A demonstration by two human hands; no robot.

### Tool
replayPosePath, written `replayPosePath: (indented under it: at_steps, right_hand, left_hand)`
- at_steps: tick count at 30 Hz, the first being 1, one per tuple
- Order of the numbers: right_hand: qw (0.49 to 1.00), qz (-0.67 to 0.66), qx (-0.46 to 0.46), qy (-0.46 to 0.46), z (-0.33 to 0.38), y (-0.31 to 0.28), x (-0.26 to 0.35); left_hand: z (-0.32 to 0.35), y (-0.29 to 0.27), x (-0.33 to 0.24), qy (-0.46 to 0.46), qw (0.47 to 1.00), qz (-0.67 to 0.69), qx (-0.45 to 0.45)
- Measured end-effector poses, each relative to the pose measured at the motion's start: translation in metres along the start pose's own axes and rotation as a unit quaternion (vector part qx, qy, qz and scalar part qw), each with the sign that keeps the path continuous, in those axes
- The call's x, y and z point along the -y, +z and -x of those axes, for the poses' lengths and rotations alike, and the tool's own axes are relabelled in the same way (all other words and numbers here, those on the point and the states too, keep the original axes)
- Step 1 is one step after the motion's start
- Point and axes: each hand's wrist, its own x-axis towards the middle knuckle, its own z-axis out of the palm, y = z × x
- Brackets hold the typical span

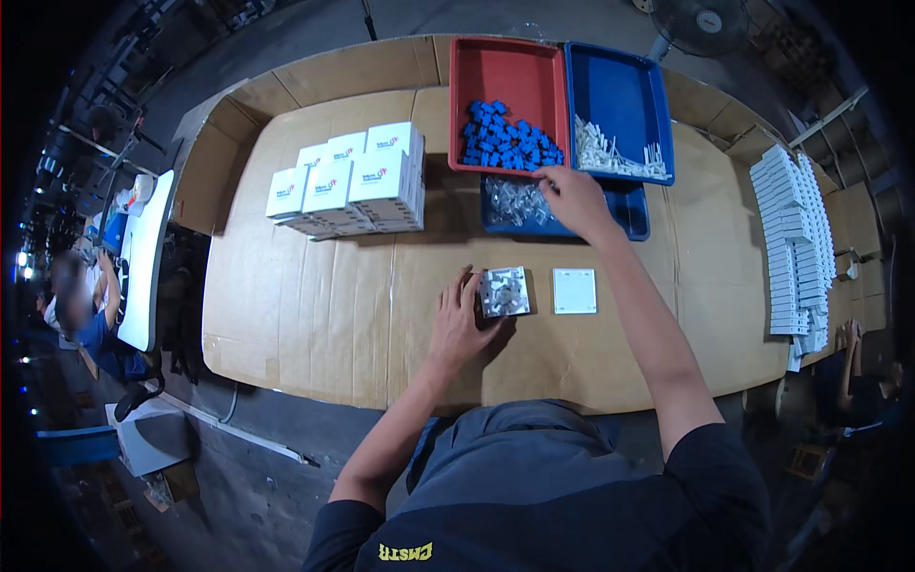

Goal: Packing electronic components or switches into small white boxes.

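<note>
My left hand rests on the cardboard with thumb and fingers around a square white housing, whose grey and metallic-looking inside faces up. Right of it lies a flat square white plate, untouched. My right hand is over a low blue tray with small clear plastic bags in it. Its fingers are pinched together by the near rim of a red tray; what they hold, if anything, is too small to tell. Small blue plastic parts lie in the red tray.
Another blue tray with white stick-like parts stands beside the red one. White boxes are stacked at the left, rows of white pieces at the right. A cardboard wall edges the table's back. Another person sits far left.
</note>
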Motion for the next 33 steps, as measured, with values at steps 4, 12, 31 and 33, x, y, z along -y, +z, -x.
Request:
replayPosePath:
  at_steps: [4,12,31,33]
  right_hand:
    - [0.995,0.059,-0.061,-0.045,-0.067,0.012,-0.035]
    - [0.991,0.117,-0.023,-0.067,-0.130,0.033,-0.064]
    - [0.896,0.003,-0.270,-0.353,0.011,-0.072,0.047]
    - [0.926,-0.196,-0.223,-0.235,0.031,-0.063,0.052]
  left_hand:
    - [-0.005,-0.001,0.002,0.002,0.999,-0.027,0.022]
    - [-0.007,-0.005,-0.001,-0.023,0.999,-0.011,0.044]
    - [-0.003,-0.001,0.006,0.006,0.999,-0.040,0.025]
    - [-0.001,-0.001,0.008,0.021,0.999,-0.039,0.013]
